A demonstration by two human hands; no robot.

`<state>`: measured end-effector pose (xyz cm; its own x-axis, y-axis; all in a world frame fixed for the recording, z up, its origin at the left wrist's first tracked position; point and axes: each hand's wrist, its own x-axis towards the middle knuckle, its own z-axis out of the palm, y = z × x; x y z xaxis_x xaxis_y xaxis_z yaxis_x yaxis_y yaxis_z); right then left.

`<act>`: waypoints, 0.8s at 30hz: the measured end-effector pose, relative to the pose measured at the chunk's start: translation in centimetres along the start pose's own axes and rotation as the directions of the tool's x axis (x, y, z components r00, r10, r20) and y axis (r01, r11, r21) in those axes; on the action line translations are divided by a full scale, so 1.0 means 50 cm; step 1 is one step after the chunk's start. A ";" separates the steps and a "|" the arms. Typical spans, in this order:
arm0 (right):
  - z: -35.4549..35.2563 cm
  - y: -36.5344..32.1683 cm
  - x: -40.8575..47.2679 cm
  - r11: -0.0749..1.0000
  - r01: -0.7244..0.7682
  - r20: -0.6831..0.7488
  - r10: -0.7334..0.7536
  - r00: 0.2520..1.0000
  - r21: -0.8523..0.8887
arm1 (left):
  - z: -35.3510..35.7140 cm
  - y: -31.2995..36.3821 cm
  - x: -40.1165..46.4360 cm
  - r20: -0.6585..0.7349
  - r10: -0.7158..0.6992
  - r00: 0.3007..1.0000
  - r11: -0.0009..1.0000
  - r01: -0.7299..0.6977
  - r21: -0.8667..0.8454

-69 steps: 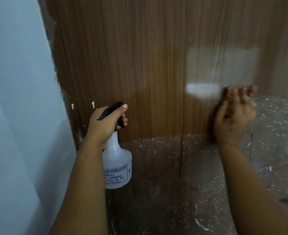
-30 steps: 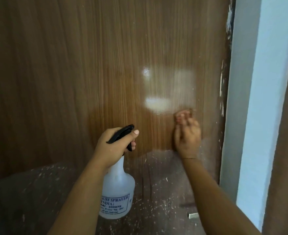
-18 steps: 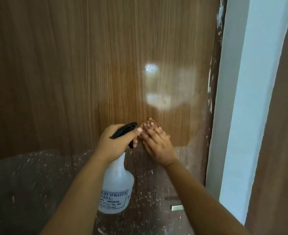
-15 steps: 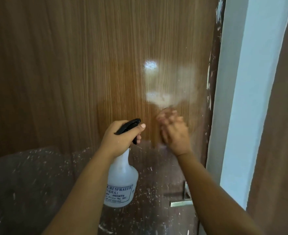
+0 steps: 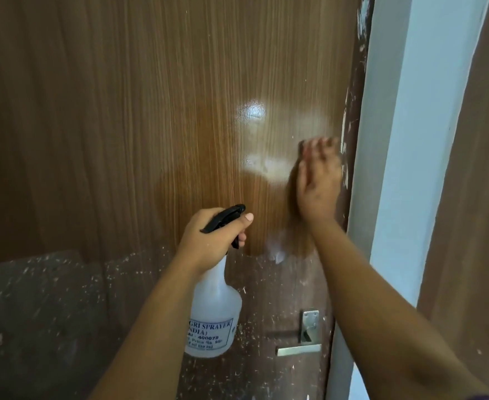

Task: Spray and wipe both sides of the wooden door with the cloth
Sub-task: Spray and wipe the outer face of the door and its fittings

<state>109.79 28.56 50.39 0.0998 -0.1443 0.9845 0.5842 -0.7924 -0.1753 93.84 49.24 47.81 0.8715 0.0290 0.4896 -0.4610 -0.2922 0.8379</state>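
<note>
The wooden door [image 5: 151,111] fills the view, glossy with a wet sheen in the middle. My left hand [image 5: 211,238] grips the black trigger head of a white spray bottle [image 5: 213,313], held upright in front of the door's lower part. My right hand [image 5: 319,183] lies flat against the door near its right edge, fingers straight and pointing up. It presses a brown cloth [image 5: 293,197] to the wood. The cloth is motion-blurred and mostly hidden under the hand.
The door's lower part is covered with a paint-speckled film [image 5: 50,313]. A metal lever handle [image 5: 298,350] sits low right under my right forearm. The white door frame [image 5: 387,168] runs down the right, with another brown panel [image 5: 474,197] beyond it.
My right hand has swept the cloth up and to the right, from beside the spray bottle to the door's right edge. The left hand and bottle have hardly moved.
</note>
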 end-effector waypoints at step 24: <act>-0.020 0.026 0.371 0.989 -0.137 -0.057 0.133 0.989 -0.062 | -0.029 0.057 0.058 -0.005 0.086 0.996 0.996 -0.086 0.032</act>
<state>111.60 24.23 68.39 0.1303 -0.2823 0.9504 0.5141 -0.8004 -0.3083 94.82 49.89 51.95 0.8278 0.0088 0.5610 -0.5284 -0.3238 0.7848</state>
